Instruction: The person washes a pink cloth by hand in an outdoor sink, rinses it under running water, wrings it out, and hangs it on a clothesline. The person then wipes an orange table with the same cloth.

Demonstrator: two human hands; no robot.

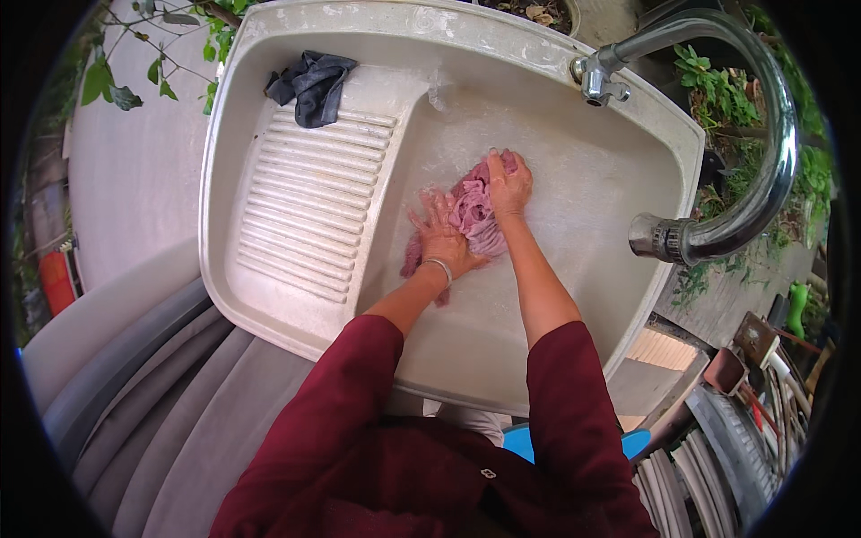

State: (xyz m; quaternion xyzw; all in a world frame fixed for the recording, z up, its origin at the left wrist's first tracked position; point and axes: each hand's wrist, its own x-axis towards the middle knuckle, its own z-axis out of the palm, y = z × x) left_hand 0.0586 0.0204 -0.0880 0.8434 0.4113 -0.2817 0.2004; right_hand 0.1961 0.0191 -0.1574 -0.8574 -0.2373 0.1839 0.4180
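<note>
A wet pink cloth [479, 210] lies bunched up in the basin of the laundry sink [592, 282], in what looks like shallow water. My right hand [509, 185] grips its upper right end, with the fingers curled over the fabric. On its lower left part, my left hand [444, 235] presses down with the fingers spread; a bracelet [440, 267] circles that wrist. Some of the cloth sticks out under and beside the left palm. What lies beneath both hands is hidden.
Ribbed washboard [309, 208] fills the sink's left side, with a dark cloth [313, 87] crumpled at its top. A chrome tap [599, 84] has a curved spout [773, 155] arching over the right rim. A blue plastic object [519, 442] shows below the sink.
</note>
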